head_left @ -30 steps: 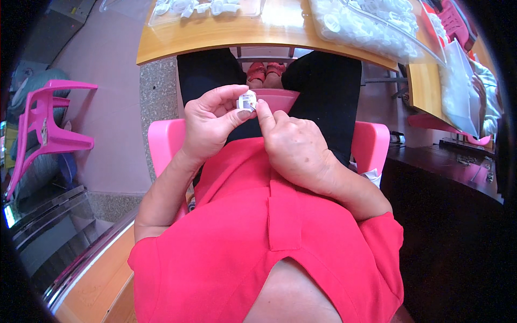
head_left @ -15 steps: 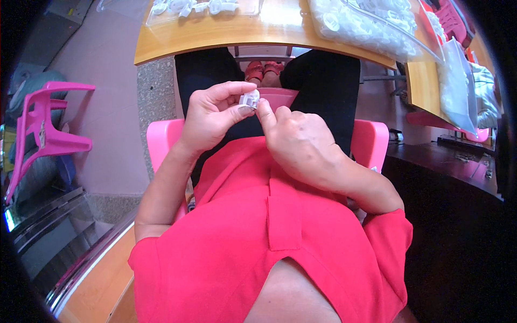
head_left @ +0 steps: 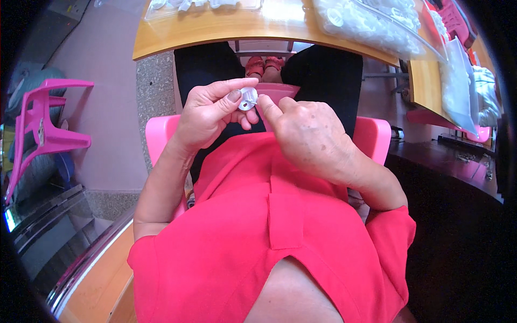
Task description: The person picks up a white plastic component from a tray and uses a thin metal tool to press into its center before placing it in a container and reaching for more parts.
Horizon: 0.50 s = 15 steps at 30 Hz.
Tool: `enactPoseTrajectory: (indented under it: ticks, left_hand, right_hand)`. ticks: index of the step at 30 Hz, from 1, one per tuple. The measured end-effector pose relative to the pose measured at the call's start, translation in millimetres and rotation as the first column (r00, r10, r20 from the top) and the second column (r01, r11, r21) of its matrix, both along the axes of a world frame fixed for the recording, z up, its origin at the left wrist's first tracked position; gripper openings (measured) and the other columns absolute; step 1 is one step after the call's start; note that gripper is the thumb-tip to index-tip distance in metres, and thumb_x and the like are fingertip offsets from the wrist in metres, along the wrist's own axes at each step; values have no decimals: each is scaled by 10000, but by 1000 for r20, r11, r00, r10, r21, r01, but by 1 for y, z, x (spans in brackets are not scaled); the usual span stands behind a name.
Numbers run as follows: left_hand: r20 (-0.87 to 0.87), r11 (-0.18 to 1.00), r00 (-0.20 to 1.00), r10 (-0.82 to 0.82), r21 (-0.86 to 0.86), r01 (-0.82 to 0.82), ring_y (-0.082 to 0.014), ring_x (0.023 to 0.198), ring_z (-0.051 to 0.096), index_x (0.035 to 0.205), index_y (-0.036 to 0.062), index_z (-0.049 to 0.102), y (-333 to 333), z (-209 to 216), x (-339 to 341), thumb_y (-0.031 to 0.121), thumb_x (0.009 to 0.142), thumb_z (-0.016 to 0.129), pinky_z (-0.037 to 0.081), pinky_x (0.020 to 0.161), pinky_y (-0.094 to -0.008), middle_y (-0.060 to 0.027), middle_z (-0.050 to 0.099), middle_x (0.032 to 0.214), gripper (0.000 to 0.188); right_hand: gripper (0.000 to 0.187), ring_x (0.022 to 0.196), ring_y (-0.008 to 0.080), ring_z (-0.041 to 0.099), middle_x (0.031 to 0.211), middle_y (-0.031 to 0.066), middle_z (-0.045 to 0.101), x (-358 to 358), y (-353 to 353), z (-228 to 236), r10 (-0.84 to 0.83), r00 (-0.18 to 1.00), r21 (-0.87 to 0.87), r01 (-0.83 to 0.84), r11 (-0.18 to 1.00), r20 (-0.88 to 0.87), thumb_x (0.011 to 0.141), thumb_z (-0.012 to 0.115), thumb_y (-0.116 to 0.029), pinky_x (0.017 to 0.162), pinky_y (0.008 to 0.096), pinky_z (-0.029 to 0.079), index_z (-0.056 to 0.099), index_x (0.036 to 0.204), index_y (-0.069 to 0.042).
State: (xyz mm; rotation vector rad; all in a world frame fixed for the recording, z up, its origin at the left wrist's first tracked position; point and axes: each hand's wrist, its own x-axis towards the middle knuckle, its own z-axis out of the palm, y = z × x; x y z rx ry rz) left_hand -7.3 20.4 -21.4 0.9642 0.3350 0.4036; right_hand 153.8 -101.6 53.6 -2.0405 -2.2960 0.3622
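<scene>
A small round white plastic part (head_left: pixel 247 99) is pinched between the thumb and fingers of my left hand (head_left: pixel 209 112), above my lap. It has a raised rib and a small dark opening on the side facing me. My right hand (head_left: pixel 309 129) is curled, its index fingertip right beside the part's right edge. A thin, dark sliver shows between that fingertip and the part, too small to name. The other right fingers fold under the hand and are hidden.
A wooden table (head_left: pixel 215 39) stands ahead, bearing a clear tray (head_left: pixel 258 5) and a clear bin (head_left: pixel 371 32) of similar white parts. A pink container (head_left: pixel 280 91) lies between my knees. A pink stool (head_left: pixel 51 126) stands at left, a dark surface (head_left: pixel 431 172) at right.
The white part has been turned so its round face shows toward me. My left thumb has shifted up onto it, and my right hand has moved slightly right.
</scene>
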Motion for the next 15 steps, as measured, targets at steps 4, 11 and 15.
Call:
enactPoseTrajectory:
  ticks: [4, 11, 15]
  left_hand:
    - [24, 998, 999, -39, -48, 41, -204, 786, 645, 1260, -60, 534, 0, -1, -1, 83, 973, 489, 550, 668, -288, -164, 644, 951, 324]
    - [-8, 993, 996, -93, -79, 92, -194, 747, 644, 1205, -76, 570, 2, 0, -4, 55, 954, 517, 541, 608, -267, -167, 643, 941, 288]
    - [-44, 988, 993, -105, -121, 99, -179, 740, 641, 1170, -84, 588, -1, 3, -3, 41, 944, 529, 528, 585, -254, -160, 647, 933, 265]
  right_hand:
    - [337, 654, 275, 662, 742, 149, 614, 1, -1, 1, 33, 999, 4, -34, 999, 24, 784, 596, -57, 523, 354, 523, 525, 1106, 13]
    - [250, 598, 242, 642, 707, 136, 595, 5, -2, 2, 147, 985, 6, -149, 989, 88, 820, 570, -77, 481, 332, 495, 538, 1031, 53]
    - [155, 533, 222, 609, 631, 104, 565, 10, -2, 0, 274, 956, 93, -283, 954, 100, 846, 550, -84, 438, 329, 452, 562, 924, 49]
